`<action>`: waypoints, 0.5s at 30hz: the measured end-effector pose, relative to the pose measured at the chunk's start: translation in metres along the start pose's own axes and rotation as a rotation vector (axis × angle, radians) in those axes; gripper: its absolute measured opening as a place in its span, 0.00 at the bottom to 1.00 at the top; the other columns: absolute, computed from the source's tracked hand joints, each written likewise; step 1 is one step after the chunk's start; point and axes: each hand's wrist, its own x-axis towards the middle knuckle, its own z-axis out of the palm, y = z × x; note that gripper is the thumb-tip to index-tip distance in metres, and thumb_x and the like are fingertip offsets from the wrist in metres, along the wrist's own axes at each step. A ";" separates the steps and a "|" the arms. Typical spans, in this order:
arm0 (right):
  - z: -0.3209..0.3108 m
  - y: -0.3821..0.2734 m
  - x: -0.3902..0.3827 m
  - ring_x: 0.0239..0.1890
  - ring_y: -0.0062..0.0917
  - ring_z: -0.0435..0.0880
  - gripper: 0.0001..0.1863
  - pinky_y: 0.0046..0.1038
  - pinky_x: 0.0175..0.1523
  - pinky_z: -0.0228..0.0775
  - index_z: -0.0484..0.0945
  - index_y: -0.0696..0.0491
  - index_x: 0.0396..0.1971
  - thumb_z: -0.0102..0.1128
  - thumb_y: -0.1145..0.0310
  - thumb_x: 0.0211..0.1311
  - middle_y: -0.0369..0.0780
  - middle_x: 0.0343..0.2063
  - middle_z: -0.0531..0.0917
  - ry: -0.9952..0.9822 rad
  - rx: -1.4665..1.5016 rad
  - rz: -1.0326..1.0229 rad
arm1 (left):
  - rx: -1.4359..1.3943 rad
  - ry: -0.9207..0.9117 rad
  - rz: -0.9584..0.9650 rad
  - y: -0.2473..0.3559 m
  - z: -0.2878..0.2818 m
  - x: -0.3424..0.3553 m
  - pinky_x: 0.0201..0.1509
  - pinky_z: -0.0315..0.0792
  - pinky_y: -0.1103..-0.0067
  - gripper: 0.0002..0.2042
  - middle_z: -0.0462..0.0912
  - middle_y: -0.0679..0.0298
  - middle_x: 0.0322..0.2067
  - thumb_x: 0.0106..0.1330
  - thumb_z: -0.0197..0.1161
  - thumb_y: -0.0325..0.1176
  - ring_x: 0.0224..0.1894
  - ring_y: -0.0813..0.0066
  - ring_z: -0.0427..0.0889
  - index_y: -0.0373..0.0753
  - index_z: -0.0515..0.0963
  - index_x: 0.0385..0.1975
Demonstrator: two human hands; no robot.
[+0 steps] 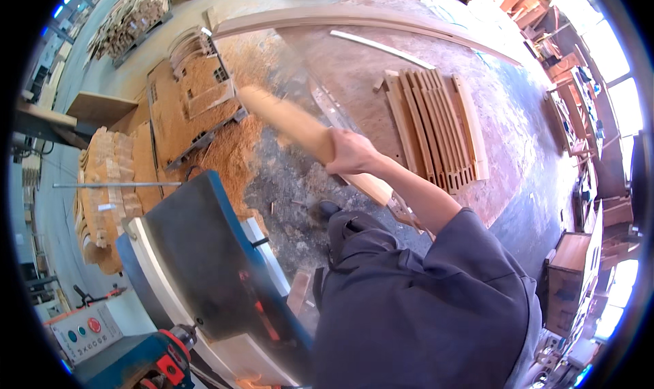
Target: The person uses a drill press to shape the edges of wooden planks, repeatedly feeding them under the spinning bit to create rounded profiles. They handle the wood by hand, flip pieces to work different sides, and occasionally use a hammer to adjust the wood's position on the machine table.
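Observation:
My right hand is closed around a long pale wooden piece near its middle. The wooden piece slants from upper left to lower right, and its rounded far end is smeared by motion. Under it, a long narrow strip with holes runs the same way, partly covered by my hand and the wood. To the right of my hand lies a stack of slotted wooden slats on the floor. My left hand does not show.
A dark machine table with a drill chuck and a control box stands at lower left. Sawdust covers a low platform beside shaped wooden parts. Long boards lie across the far floor.

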 end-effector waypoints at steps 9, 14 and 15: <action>-0.116 0.207 -0.064 0.39 0.36 0.90 0.33 0.30 0.42 0.88 0.77 0.61 0.57 0.72 0.54 0.58 0.50 0.41 0.86 0.452 -0.014 0.729 | -0.005 -0.223 0.002 0.040 0.030 0.067 0.58 0.73 0.60 0.22 0.75 0.54 0.53 0.66 0.70 0.35 0.56 0.53 0.76 0.39 0.72 0.57; -0.128 0.416 -0.155 0.47 0.44 0.89 0.34 0.41 0.55 0.85 0.78 0.61 0.57 0.75 0.59 0.53 0.55 0.51 0.86 0.829 -0.117 1.063 | 0.005 -0.346 -0.079 0.059 0.042 0.094 0.62 0.71 0.58 0.26 0.72 0.54 0.57 0.66 0.71 0.38 0.60 0.51 0.73 0.41 0.69 0.60; -0.126 0.439 -0.166 0.48 0.46 0.89 0.34 0.42 0.55 0.85 0.78 0.62 0.57 0.75 0.58 0.53 0.55 0.50 0.86 0.815 -0.127 1.098 | 0.011 -0.352 -0.114 0.061 0.042 0.096 0.62 0.70 0.58 0.27 0.72 0.54 0.58 0.66 0.72 0.39 0.61 0.51 0.72 0.41 0.69 0.61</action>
